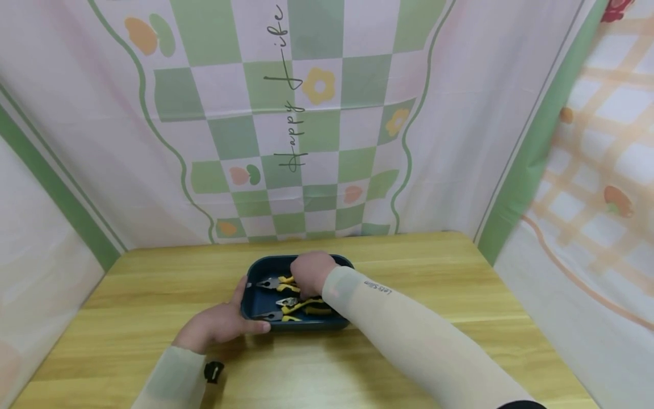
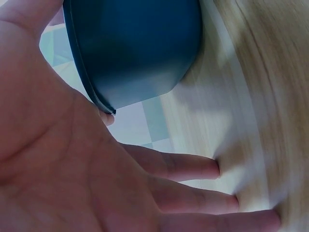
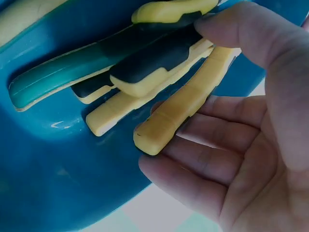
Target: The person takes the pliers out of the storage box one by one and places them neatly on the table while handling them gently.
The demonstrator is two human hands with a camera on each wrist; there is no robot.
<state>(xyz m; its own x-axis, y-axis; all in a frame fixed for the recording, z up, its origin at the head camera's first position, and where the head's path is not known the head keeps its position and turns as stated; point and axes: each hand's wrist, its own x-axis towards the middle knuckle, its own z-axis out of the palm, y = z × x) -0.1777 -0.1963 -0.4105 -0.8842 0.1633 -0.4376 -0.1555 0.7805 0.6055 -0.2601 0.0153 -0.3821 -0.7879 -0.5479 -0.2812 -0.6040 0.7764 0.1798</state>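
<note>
"Why is the left hand (image 1: 217,324) bracing the tray (image 1: 317,325)?"

"Probably to stop it sliding on the worktop (image 1: 434,272). Thumb and index finger are spreading wide around the left end, the other three reaching straight down toward the worktop — it isn't clutching anything."

"And the right hand (image 1: 311,275)?"

"That one is half curled inside the tray, thumb on one side, fingers on the other, holding some pliers (image 3: 149,72) by the handles (image 3: 174,108). Those are lying toward the right end, so I suppose they're offering the easiest grip."

"How many are you counting?"

"One tray, two hands, three plier heads (image 1: 268,283), all pointing left. The right hand is covering much of the rest — another tool may be hiding there."
</note>
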